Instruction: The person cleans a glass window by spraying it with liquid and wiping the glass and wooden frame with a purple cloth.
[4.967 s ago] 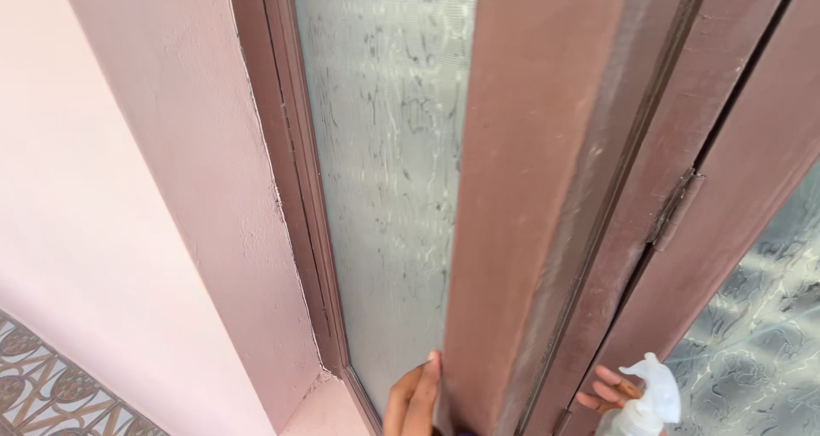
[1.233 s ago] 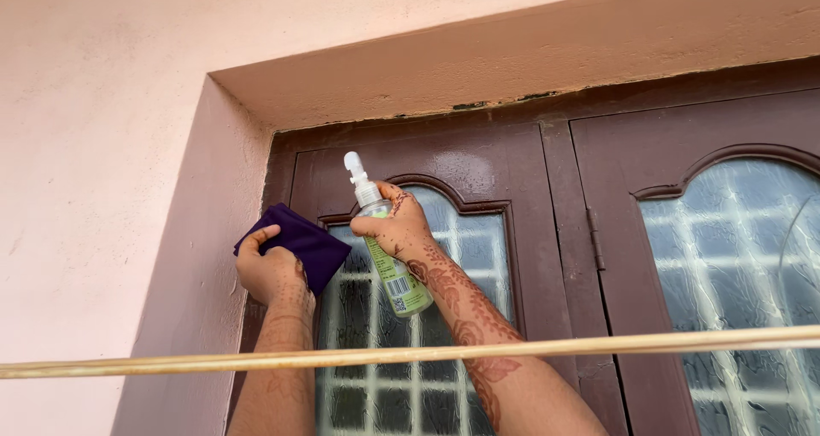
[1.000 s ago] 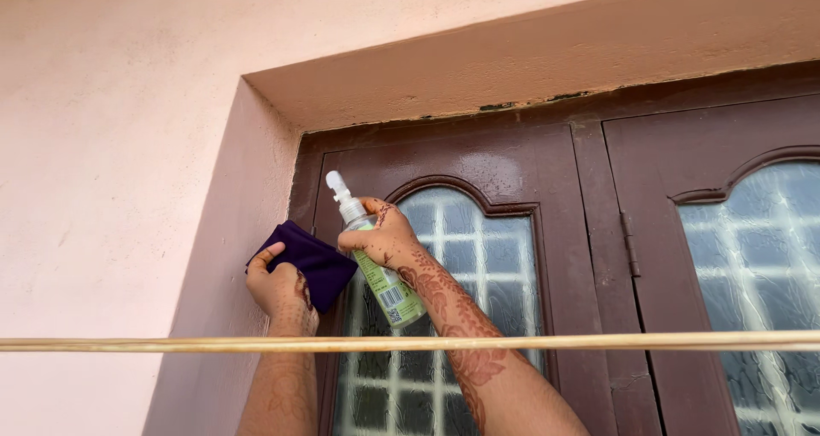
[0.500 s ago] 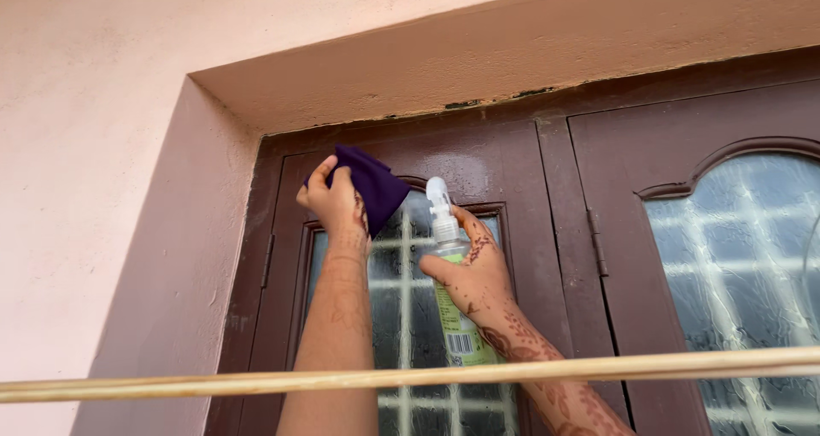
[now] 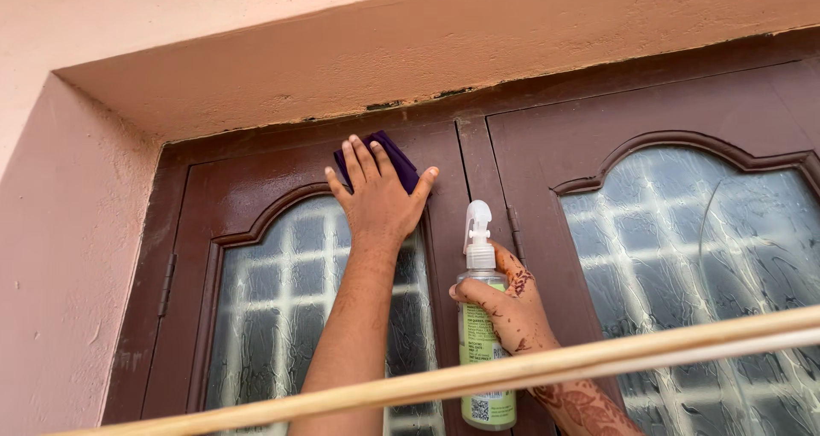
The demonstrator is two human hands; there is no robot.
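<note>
Purple cloth [image 5: 395,156] mostly covered by the flat left hand [image 5: 378,198]; spray bottle [image 5: 483,333] crossed by the pale rod [image 5: 478,374], its middle wrapped by the right hand [image 5: 511,310] — right pane [image 5: 683,257] cut off at the frame's edge, label print too small to tell.

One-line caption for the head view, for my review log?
Left hand presses purple cloth on brown window frame; right hand holds spray bottle.

Purple cloth [image 5: 389,156], brown window frame [image 5: 248,188], perhaps pale-green bottle [image 5: 483,342], patterned glass [image 5: 683,231]
</note>
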